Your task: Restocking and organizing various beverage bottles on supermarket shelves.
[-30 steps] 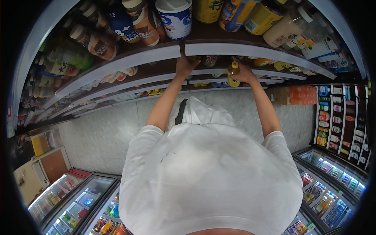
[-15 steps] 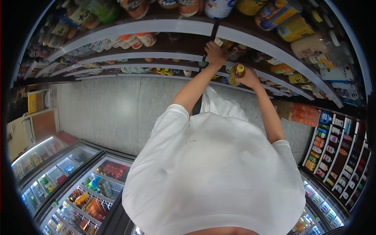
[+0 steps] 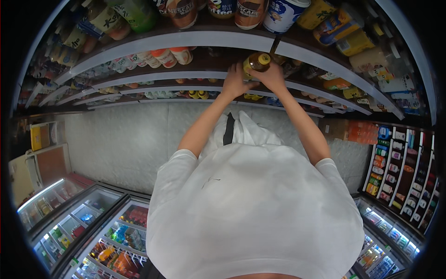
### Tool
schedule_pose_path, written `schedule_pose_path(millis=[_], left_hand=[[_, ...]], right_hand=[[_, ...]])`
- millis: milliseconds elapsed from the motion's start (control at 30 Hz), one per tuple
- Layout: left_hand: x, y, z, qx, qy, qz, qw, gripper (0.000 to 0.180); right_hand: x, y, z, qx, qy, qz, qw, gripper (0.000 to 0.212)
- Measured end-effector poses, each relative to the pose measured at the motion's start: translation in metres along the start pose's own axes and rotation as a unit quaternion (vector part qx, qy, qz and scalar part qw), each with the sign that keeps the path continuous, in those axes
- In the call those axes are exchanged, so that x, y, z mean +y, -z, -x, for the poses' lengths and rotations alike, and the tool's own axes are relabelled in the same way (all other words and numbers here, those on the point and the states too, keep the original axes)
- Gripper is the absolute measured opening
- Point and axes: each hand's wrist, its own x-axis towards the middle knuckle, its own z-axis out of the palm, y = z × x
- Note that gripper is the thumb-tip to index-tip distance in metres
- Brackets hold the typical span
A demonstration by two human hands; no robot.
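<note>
A bottle of yellow-brown liquid with a yellow cap (image 3: 256,63) is held at the front of a dark shelf, tilted so that its cap faces up toward me. My right hand (image 3: 272,77) closes round its right side. From the left, my left hand (image 3: 236,84) curves against the same bottle, fingers along its side and thumb beneath. The bottle's lower part is partly hidden by both hands. Behind the hands, the inside of this shelf is dark and hard to make out. Dark bottles (image 3: 291,67) stand just right of my right hand.
White shelf edges (image 3: 186,40) run across above and below the hands. Jars and canisters (image 3: 283,16) fill the upper shelf; white bottles with orange tops (image 3: 165,56) stand at left. Glass-door coolers (image 3: 100,223) are behind me at left. A cardboard box (image 3: 333,129) sits on the floor at right.
My right hand has brought the yellow-capped bottle up and left to the shelf front. My left hand has drawn back and left from inside the shelf and now meets the bottle.
</note>
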Motion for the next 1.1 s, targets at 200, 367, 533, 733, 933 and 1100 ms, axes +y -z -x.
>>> schedule_pose_path(millis=[200, 367, 533, 733, 933, 1100], left_hand=[[-0.024, 0.008, -0.047, 0.033, 0.024, -0.064, 0.997, 0.071], [-0.021, -0.002, -0.082, -0.085, 0.172, -0.061, 0.98, 0.054], [-0.035, -0.011, -0.077, -0.002, 0.095, 0.088, 0.992, 0.055], [-0.047, 0.007, -0.031, 0.2, 0.03, 0.042, 0.979, 0.067], [-0.075, 0.12, -0.018, 0.45, -0.044, -0.163, 0.877, 0.065], [-0.105, 0.174, -0.024, 0.209, -0.022, -0.364, 0.908, 0.053]], right_hand=[[-0.024, -0.018, 0.005, 0.136, -0.018, -0.04, 0.99, 0.054], [-0.005, -0.002, 0.068, 0.054, -0.096, -0.015, 0.994, 0.049], [0.026, -0.005, 0.121, -0.003, -0.105, -0.005, 0.994, 0.04], [0.031, -0.023, 0.138, -0.087, -0.195, -0.042, 0.976, 0.034], [0.038, -0.051, 0.125, -0.156, -0.168, -0.049, 0.972, 0.033], [0.033, -0.073, 0.095, -0.202, -0.108, -0.052, 0.972, 0.032]])
